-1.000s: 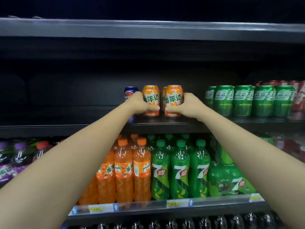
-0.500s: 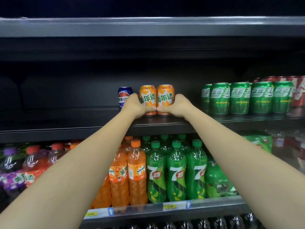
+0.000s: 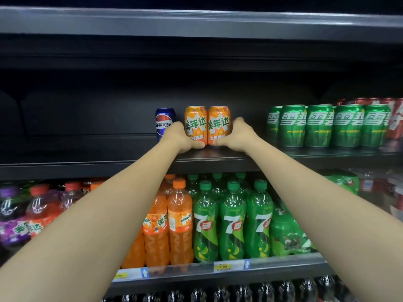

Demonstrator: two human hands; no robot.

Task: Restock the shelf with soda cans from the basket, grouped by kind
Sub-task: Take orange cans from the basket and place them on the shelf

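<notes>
**2 orange cans set side by side on the shelf, both hands on them**

Left hand (image 3: 182, 138): fingers curled round the left orange aluminium soda can with green lettering (image 3: 195, 125), thumb lying across its lower front; the other fingers wrap behind, out of sight. Right hand (image 3: 236, 136): same grip, mirrored, on the right orange aluminium soda can of the same kind (image 3: 219, 125), thumb low at the front. Both hands grasping, neither released.

The 2 cans stand upright, touching each other, on the dark metal shelf (image 3: 109, 149), near its front edge. Whether the bases bear full weight I can't tell, as the thumbs cover the bottom rims.

Handling, my judgement: full cans, so fairly heavy for their size; stiff walls while sealed, but thin, and they dent if squeezed hard or knocked. Smooth printed metal, prob. slippery if damp. Best hold is round the mid-body w/ fingers and thumb opposed, as here; low grip keeps it steady when setting down. A tip off the front edge is the main risk.

Outward: 1 blue aluminium cola can with a red-white-blue roundel (image 3: 165, 124) stands just left of the pair, behind the left hand. Well to the right, a row of green aluminium soda cans with white lettering (image 3: 327, 125), then red cans (image 3: 394, 118) at the far edge. Below, plastic bottles of orange soda (image 3: 178, 223) and green soda (image 3: 232, 223). Basket not in view.
</notes>
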